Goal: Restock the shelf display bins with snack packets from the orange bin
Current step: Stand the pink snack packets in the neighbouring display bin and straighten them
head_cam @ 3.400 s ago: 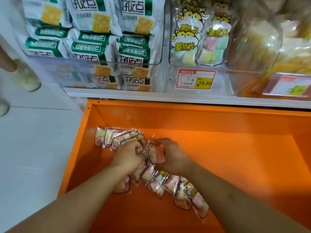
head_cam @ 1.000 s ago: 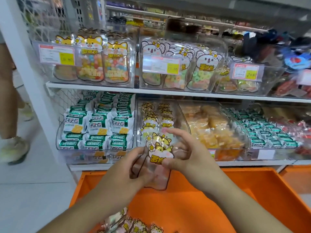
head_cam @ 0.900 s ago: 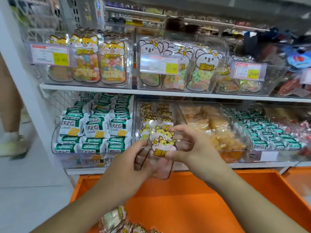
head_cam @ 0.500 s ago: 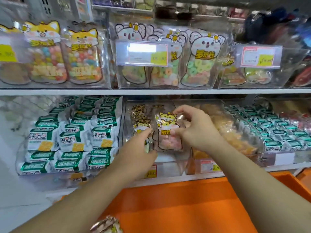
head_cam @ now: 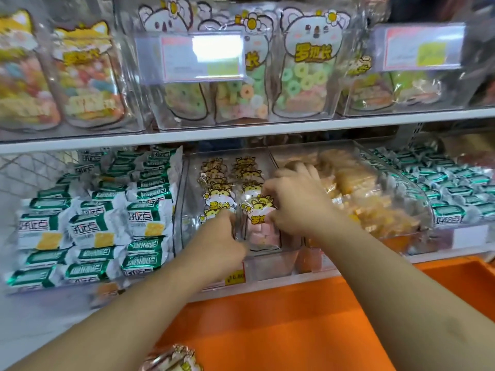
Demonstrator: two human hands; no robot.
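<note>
A clear snack packet (head_cam: 261,227) with a yellow hamster print and pink and white cubes stands upright at the front of the clear display bin (head_cam: 270,263) on the lower shelf. My right hand (head_cam: 296,202) pinches its top right edge. My left hand (head_cam: 219,242) grips its lower left side, fingers hidden behind the packet. Behind it stand several more hamster packets (head_cam: 217,194) in two rows. The orange bin (head_cam: 281,322) lies below the shelf, with a few packets (head_cam: 174,360) showing at the bottom edge.
Green and white biscuit packs (head_cam: 93,223) fill the bin on the left. A bin of yellow wrapped snacks (head_cam: 361,199) sits right of my hands, then more green packs (head_cam: 455,194). The upper shelf (head_cam: 241,132) carries clear bins of candy bags close above.
Both hands have carried the hamster packet up from the orange bin and forward into the clear bin. It now stands lower, behind the bin's front wall, and the view has moved closer.
</note>
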